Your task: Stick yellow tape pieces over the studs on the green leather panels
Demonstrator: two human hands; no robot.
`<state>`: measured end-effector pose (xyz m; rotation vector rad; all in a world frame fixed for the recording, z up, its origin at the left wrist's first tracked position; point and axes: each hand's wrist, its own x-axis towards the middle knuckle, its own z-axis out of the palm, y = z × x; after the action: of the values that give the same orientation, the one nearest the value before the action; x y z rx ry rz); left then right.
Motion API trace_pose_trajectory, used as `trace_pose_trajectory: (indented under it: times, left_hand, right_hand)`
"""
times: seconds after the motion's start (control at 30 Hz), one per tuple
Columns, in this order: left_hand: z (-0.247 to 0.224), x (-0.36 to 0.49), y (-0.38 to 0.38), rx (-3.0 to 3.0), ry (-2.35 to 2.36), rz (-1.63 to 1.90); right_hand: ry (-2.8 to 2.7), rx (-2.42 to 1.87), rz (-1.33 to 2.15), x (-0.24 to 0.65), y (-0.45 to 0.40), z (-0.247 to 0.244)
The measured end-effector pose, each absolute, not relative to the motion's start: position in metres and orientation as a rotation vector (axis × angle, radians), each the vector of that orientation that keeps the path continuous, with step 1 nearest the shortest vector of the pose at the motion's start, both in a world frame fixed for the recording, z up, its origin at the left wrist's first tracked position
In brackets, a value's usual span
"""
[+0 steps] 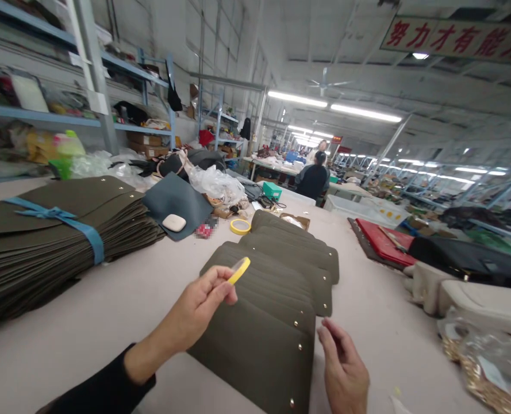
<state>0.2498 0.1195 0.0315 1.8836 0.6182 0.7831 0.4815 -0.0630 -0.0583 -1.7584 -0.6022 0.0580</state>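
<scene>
The left hand [197, 307] is up over the dark green pieces [259, 328]. Its thumb and fingers pinch a thin roll of yellow tape [240, 271] by its edge. The right hand [345, 368] is low down, just beside the right edge of the same pieces. Its fingers are bent, with the thumb close to them, and I can't tell if it has hold of anything tiny.

The green pieces lie on the pale table [160, 345] in a long row, each one lapping over the next, with small shiny studs along their right side. Another yellow roll [240, 226] lies flat on the table by the far end of the row. Over to the left is a big pile of green sheets [43, 241], tied with a blue strip [80, 227]. A small white case [174, 223] sits on a dark blue sheet [173, 201].
</scene>
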Motion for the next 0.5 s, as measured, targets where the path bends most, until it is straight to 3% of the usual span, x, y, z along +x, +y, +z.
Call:
trace_pose_trajectory:
  times: [0.2, 0.5]
  left_hand:
    - [0.028, 0.233, 0.053, 1.566, 0.385, 0.518]
    - [0.031, 0.22, 0.007, 1.663, 0.434, 0.447]
  right_hand:
    - [-0.902, -1.587, 0.295, 0.427, -0.072, -0.016]
    - [-1.31, -1.5, -0.033, 0.372, -0.097, 0.017]
